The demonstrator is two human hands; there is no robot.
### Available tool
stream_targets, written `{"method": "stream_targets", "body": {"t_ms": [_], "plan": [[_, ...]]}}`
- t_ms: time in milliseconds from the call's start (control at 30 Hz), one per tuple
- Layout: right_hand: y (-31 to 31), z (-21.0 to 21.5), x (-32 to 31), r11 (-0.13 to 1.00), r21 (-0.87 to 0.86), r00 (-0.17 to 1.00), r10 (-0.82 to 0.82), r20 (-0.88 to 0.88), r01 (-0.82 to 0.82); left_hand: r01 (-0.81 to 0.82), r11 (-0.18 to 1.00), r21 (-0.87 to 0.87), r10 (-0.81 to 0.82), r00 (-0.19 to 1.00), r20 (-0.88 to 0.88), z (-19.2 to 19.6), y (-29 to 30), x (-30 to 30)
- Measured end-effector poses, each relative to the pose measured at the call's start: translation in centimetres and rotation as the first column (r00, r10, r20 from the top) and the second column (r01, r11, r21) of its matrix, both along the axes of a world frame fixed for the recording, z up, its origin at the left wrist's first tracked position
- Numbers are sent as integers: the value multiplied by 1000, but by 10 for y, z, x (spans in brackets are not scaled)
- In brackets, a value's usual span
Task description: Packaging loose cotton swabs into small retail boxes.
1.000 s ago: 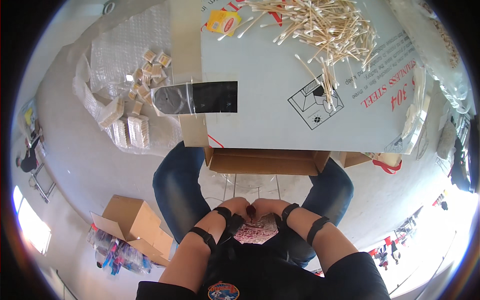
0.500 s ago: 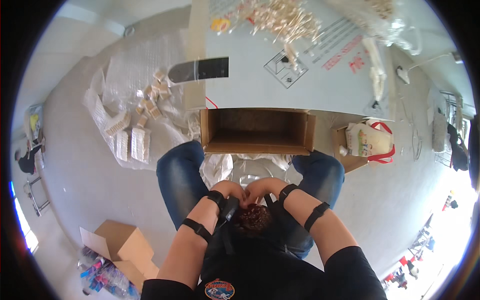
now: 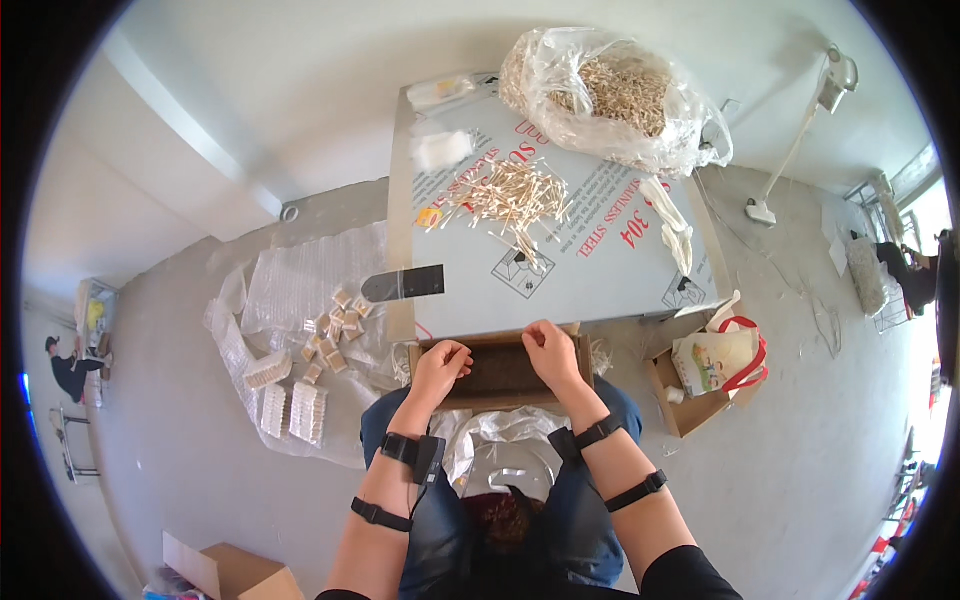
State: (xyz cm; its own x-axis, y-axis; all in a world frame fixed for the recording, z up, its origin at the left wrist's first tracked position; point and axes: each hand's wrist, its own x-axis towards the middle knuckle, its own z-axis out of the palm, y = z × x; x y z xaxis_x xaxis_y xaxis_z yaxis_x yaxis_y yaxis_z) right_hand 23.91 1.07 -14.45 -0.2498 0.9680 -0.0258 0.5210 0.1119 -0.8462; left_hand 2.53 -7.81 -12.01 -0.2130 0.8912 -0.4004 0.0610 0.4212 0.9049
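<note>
Both my hands are over the open brown cardboard box (image 3: 497, 398) at the table's near edge. My left hand (image 3: 440, 372) is above the box's left side, with its fingers curled in. My right hand (image 3: 553, 352) is over the right side, fingers bent and closed toward the thumb. Nothing shows between the fingers of either hand, and the two are apart. Beyond them, a loose heap of cotton swabs (image 3: 510, 192) lies on the grey, film-covered tabletop (image 3: 590, 290). A few swabs (image 3: 527, 248) point toward me from its near side.
A clear plastic bag (image 3: 540, 85) full of swabs stands at the table's back. White gloves (image 3: 672, 228) lie right; a black strip (image 3: 405, 284) left. Bubble wrap (image 3: 300, 255) with small bundles (image 3: 340, 322) covers floor at left. A tote bag (image 3: 705, 362) sits right.
My hands have come up from my lap, where they were together, and moved apart over the box. The view has tilted up, showing more of the table.
</note>
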Motion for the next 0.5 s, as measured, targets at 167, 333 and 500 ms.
{"method": "stream_targets", "body": {"t_ms": [167,333,500], "plan": [[73,-13,-3,983,149,987,-120,110,103,-72,952,297,111,987,-115,-27,49,3],[122,-25,-21,901,433,953,-125,277,-8,28,883,469,175,907,-384,-36,104,-8],[137,-23,-49,894,431,950,-20,313,-123,19,839,544,232,892,-389,-40,136,-14]]}}
